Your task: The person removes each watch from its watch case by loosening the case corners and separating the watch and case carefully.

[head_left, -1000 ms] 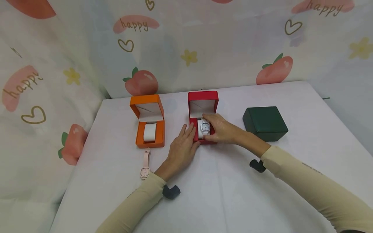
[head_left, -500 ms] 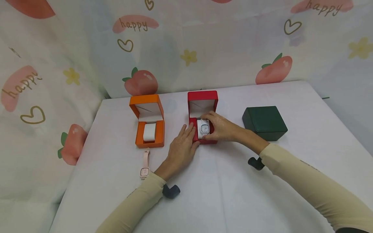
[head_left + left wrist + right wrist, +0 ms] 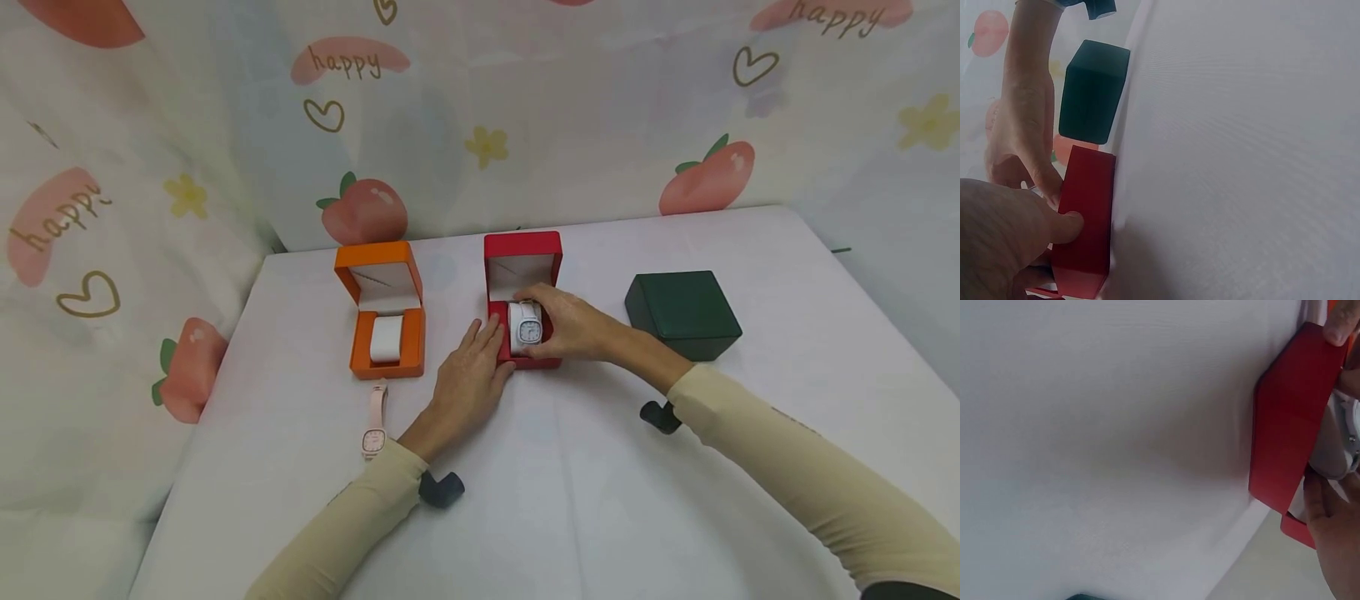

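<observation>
Three boxes stand in a row on a white-covered table (image 3: 600, 517), with a pale cloth (image 3: 112, 125) printed with peaches, hearts and the word "happy" hanging at the left and behind. At the left is the orange box (image 3: 387, 370), its lid raised to show a white lining, a white cushion (image 3: 386, 339) sitting in its base. Just in front of it lies a pink watch (image 3: 376, 413), the strap running toward the box and the square dial near the person's left cuff. Next comes the left hand (image 3: 468, 379), reaching in from a beige sleeve (image 3: 367, 508); its fingers are straight and lie over the left edge of the red box (image 3: 522, 244), while the thumb presses on the front wall, as the left wrist view shows. A dark device (image 3: 442, 490) juts from that wrist. The red box is open too, and inside its base a white watch (image 3: 529, 332) sits around another white cushion (image 3: 516, 333), dial facing up. From the right, the right hand (image 3: 577, 327) pinches this watch, index finger at the far end and thumb at the near end. A second dark device (image 3: 660, 417) shows below the right wrist. Farthest right, the green box (image 3: 686, 308) stands closed, just beyond the right forearm.
</observation>
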{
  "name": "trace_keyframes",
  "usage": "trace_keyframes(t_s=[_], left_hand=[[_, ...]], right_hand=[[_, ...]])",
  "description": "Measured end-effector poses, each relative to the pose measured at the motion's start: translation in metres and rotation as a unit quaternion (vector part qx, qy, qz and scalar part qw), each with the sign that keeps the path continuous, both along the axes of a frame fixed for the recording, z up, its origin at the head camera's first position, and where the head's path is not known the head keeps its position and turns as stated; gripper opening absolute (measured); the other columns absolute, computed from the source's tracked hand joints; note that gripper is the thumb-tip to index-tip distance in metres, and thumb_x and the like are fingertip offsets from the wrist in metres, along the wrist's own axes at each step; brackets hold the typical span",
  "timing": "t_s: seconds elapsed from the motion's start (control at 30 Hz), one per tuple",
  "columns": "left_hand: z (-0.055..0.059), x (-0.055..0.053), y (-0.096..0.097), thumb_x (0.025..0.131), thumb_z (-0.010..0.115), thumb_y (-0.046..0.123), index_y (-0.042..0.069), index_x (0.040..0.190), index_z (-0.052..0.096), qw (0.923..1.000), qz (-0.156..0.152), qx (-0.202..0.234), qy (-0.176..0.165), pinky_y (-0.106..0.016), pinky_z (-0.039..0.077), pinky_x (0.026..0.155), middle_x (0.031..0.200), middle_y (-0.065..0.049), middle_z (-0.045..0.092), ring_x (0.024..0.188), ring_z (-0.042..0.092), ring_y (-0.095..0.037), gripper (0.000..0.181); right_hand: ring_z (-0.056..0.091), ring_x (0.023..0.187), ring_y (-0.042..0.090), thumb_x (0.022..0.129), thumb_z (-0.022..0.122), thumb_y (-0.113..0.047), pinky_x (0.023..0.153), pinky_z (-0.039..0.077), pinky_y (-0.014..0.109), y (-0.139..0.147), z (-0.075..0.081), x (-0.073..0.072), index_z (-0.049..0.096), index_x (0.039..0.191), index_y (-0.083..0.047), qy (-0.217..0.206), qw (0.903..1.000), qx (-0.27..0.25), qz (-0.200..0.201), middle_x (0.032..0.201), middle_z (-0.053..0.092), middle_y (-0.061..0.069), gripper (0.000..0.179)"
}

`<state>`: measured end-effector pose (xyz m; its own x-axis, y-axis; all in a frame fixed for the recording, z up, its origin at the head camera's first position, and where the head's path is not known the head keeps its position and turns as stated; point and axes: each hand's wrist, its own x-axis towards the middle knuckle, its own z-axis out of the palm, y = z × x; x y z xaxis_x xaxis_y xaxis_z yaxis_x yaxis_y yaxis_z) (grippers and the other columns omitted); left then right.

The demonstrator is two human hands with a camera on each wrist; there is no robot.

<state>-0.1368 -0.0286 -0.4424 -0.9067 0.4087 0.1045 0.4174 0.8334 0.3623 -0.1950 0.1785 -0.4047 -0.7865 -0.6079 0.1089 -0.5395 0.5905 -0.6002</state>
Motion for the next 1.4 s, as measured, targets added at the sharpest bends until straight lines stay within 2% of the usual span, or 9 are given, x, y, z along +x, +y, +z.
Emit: trace_keyframes(t_s=[0.2, 0.6, 0.77, 0.83, 0.93, 1.03, 1.1, 1.27, 1.4], left_hand=[[0.001, 0.000, 0.001, 0.101, 0.065, 0.028, 0.003, 0.154, 0.042, 1.0000, 0.001, 0.002, -0.002, -0.048, 0.040, 0.110, 0.163, -0.008, 0.032, 0.150, 0.025, -0.030, 0.063], [0.000, 0.004, -0.001, 0.097, 0.069, 0.020, 0.001, 0.149, 0.050, 0.9988, 0.016, 0.047, 0.004, -0.049, 0.041, 0.108, 0.160, -0.009, 0.037, 0.149, 0.028, -0.029, 0.058], [0.002, 0.008, -0.003, 0.098, 0.066, 0.015, 0.001, 0.145, 0.053, 0.9954, 0.023, 0.093, 0.005, -0.046, 0.040, 0.110, 0.155, -0.011, 0.045, 0.146, 0.034, -0.027, 0.051], [0.005, 0.010, -0.004, 0.098, 0.064, 0.013, 0.001, 0.145, 0.052, 0.9908, 0.026, 0.132, 0.005, -0.044, 0.042, 0.108, 0.150, -0.012, 0.049, 0.141, 0.040, -0.027, 0.049], [0.011, 0.016, -0.005, 0.101, 0.060, 0.014, 0.003, 0.144, 0.053, 0.9760, 0.042, 0.213, -0.022, -0.039, 0.048, 0.103, 0.141, -0.010, 0.055, 0.127, 0.051, -0.024, 0.045], [0.019, 0.021, -0.006, 0.104, 0.057, 0.019, 0.003, 0.144, 0.053, 0.9474, 0.052, 0.306, -0.076, -0.035, 0.053, 0.095, 0.132, -0.009, 0.059, 0.114, 0.058, -0.022, 0.043], [0.024, 0.024, -0.006, 0.104, 0.057, 0.025, 0.002, 0.144, 0.053, 0.9290, 0.054, 0.347, -0.117, -0.034, 0.055, 0.091, 0.127, -0.008, 0.062, 0.110, 0.059, -0.021, 0.046], [0.028, 0.030, -0.010, 0.102, 0.062, 0.034, 0.001, 0.143, 0.053, 0.9040, 0.048, 0.375, -0.199, -0.034, 0.057, 0.085, 0.120, -0.008, 0.062, 0.107, 0.060, -0.023, 0.054], [0.026, 0.034, -0.016, 0.102, 0.064, 0.030, -0.002, 0.143, 0.052, 0.8758, 0.028, 0.404, -0.262, -0.037, 0.059, 0.082, 0.118, -0.011, 0.061, 0.100, 0.064, -0.025, 0.053]], right_hand=[[0.052, 0.119, 0.026, 0.076, 0.090, -0.011, 0.100, 0.050, 0.046, 0.002, -0.001, 0.001, 0.047, 0.139, 0.002, 0.032, 0.9992, -0.020, 0.013, 0.133, 0.053, 0.014, 0.078], [0.052, 0.120, 0.026, 0.075, 0.090, -0.006, 0.099, 0.051, 0.047, 0.004, 0.004, 0.008, 0.050, 0.138, -0.001, 0.083, 0.9932, -0.079, 0.021, 0.132, 0.055, 0.012, 0.075], [0.052, 0.120, 0.026, 0.075, 0.091, -0.007, 0.096, 0.053, 0.047, 0.004, 0.007, 0.015, 0.050, 0.138, 0.000, 0.077, 0.9923, -0.094, 0.024, 0.132, 0.054, 0.012, 0.075], [0.052, 0.118, 0.024, 0.074, 0.091, -0.009, 0.093, 0.055, 0.045, 0.005, 0.009, 0.019, 0.050, 0.138, 0.000, 0.070, 0.9923, -0.100, 0.025, 0.131, 0.055, 0.011, 0.077], [0.052, 0.116, 0.024, 0.073, 0.092, -0.011, 0.090, 0.056, 0.046, 0.005, 0.011, 0.026, 0.050, 0.139, -0.002, 0.054, 0.9924, -0.107, 0.028, 0.131, 0.055, 0.010, 0.078], [0.053, 0.117, 0.024, 0.073, 0.093, -0.012, 0.089, 0.057, 0.046, 0.005, 0.011, 0.034, 0.051, 0.140, -0.003, 0.031, 0.9933, -0.108, 0.029, 0.133, 0.055, 0.009, 0.080], [0.053, 0.117, 0.025, 0.072, 0.093, -0.013, 0.088, 0.057, 0.045, 0.004, 0.012, 0.040, 0.051, 0.140, -0.004, 0.012, 0.9941, -0.105, 0.026, 0.133, 0.056, 0.009, 0.081], [0.053, 0.115, 0.022, 0.072, 0.093, -0.018, 0.086, 0.058, 0.042, 0.003, 0.012, 0.055, 0.050, 0.143, -0.004, -0.035, 0.9954, -0.088, 0.018, 0.131, 0.056, 0.006, 0.084], [0.056, 0.108, 0.020, 0.075, 0.092, -0.019, 0.084, 0.058, 0.042, 0.001, 0.011, 0.064, 0.048, 0.145, -0.002, -0.066, 0.9937, -0.088, 0.025, 0.125, 0.059, 0.001, 0.084]])
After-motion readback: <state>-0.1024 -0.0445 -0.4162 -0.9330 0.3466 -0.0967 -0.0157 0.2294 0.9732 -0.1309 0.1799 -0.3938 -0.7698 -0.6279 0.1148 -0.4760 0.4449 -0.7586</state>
